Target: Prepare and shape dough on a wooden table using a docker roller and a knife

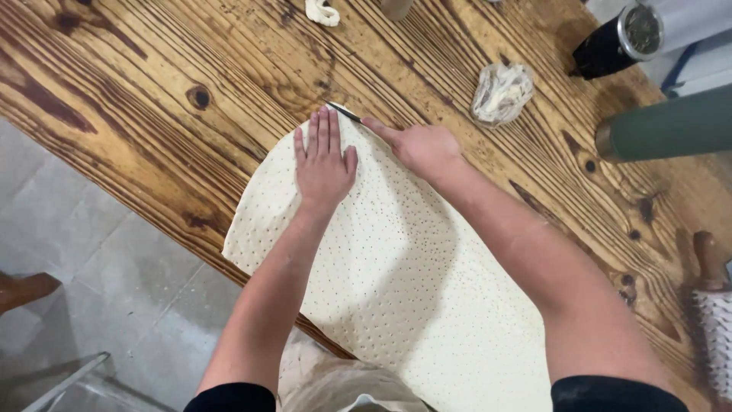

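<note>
A large thin sheet of pale dough, pricked all over with small holes, lies on a wooden table. My left hand rests flat on the sheet's far end, fingers spread and together pointing away. My right hand grips a small dark-bladed knife, its tip at the dough's far edge just beyond my left fingertips.
A crumpled clear bag with dough scraps lies to the right. A dough scrap sits at the far edge. A dark cylinder, a green cylinder and a spiked roller stand right. Tiled floor lies left.
</note>
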